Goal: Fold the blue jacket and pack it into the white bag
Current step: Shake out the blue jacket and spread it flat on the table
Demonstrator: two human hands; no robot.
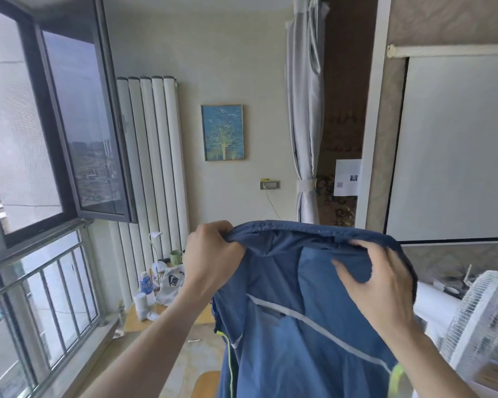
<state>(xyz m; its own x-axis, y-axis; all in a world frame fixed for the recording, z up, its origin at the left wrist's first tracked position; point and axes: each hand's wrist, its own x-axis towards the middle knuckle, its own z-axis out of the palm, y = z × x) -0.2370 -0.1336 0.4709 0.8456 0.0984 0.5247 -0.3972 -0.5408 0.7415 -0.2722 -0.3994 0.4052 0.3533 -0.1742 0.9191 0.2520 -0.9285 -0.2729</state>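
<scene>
Both forearms are bare, with no sleeves, watch or rings showing; the left hand (210, 254) and right hand (377, 282) are ungloved.

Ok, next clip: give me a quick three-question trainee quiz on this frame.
1. True or false: the blue jacket lies folded on the desk.
2. Which hand grips the jacket's top edge nearest the window: (a) left hand (b) right hand?
3. Fill in: the white bag sits on the ____, beside bottles.

Key: 1. False, it is held up in the air. 2. a. 3. wooden desk.
</scene>
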